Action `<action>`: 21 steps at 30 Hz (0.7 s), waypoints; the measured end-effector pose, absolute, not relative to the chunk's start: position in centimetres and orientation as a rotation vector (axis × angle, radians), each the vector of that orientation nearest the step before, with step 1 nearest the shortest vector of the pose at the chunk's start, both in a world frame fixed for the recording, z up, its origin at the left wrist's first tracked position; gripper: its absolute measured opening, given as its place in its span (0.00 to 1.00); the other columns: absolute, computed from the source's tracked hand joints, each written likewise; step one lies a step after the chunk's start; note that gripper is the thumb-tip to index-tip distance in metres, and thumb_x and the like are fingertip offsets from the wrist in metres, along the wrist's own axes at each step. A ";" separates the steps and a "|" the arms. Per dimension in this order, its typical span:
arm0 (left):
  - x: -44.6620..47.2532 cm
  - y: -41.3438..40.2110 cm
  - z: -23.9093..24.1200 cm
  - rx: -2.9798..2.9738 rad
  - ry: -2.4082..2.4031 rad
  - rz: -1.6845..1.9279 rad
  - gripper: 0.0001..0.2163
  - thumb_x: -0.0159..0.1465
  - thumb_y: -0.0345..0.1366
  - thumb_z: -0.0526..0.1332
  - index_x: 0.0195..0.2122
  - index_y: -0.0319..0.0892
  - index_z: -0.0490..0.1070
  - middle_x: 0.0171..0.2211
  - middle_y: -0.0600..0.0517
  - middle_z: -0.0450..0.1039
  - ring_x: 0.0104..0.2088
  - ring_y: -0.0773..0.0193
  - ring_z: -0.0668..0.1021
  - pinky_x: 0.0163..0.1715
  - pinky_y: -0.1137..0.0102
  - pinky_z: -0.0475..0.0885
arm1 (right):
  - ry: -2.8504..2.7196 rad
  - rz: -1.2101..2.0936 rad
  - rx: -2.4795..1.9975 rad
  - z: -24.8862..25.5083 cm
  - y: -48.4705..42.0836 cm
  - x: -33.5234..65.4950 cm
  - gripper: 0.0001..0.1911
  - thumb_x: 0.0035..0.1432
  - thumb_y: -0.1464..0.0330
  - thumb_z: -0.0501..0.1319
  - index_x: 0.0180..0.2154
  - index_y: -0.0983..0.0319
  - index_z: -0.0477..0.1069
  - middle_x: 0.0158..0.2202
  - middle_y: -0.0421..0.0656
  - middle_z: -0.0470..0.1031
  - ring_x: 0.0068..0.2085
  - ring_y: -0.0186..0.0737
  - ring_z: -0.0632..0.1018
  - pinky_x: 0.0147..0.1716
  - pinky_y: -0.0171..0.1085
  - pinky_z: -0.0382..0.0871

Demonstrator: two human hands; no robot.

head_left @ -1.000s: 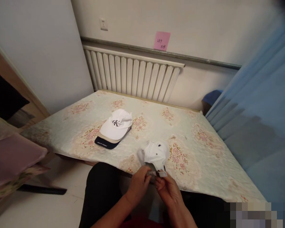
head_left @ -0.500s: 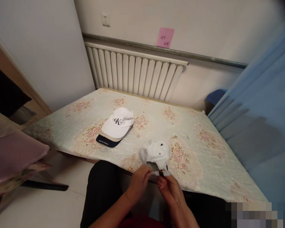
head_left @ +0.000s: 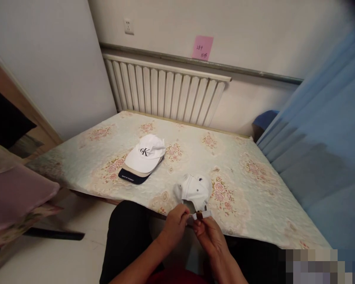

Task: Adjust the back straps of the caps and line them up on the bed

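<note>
A pale baseball cap (head_left: 195,187) with a small dark emblem lies at the front edge of the bed, its back opening facing me. Its adjustable strap (head_left: 206,214), with a brown piece on it, is stretched between my hands. My left hand (head_left: 176,223) pinches the strap's left side, fingers closed. On the other side, my right hand (head_left: 210,234) grips the strap near the brown piece, thumb and fingers together. To the left rests a stack of caps, a white cap (head_left: 146,152) with black letters on top and a dark visor (head_left: 133,176) at the bottom.
The caps lie on a bed (head_left: 85,157) with a flowered cover. Behind it stand a white radiator (head_left: 168,88) and a wall with a pink note (head_left: 202,47). A blue curtain (head_left: 322,130) hangs at the right. A pink cloth-covered seat (head_left: 20,189) is at the left.
The strap has shifted slightly in my fingers, and its free end now sticks out more at the right hand. The view has moved a little. The stacked caps stay put.
</note>
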State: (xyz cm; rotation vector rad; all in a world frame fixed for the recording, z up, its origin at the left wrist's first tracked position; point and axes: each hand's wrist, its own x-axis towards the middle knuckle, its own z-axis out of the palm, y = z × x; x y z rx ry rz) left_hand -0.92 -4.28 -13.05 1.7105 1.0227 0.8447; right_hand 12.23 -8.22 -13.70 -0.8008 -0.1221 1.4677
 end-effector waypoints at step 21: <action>-0.3 -4.4 -13.2 1.489 0.938 0.827 0.02 0.55 0.30 0.55 0.28 0.41 0.66 0.23 0.56 0.67 0.26 0.67 0.70 0.28 0.73 0.63 | -0.155 1.465 -0.828 -13.2 -8.3 11.7 0.12 0.35 0.76 0.68 0.23 0.59 0.67 0.20 0.34 0.65 0.19 0.29 0.63 0.18 0.31 0.54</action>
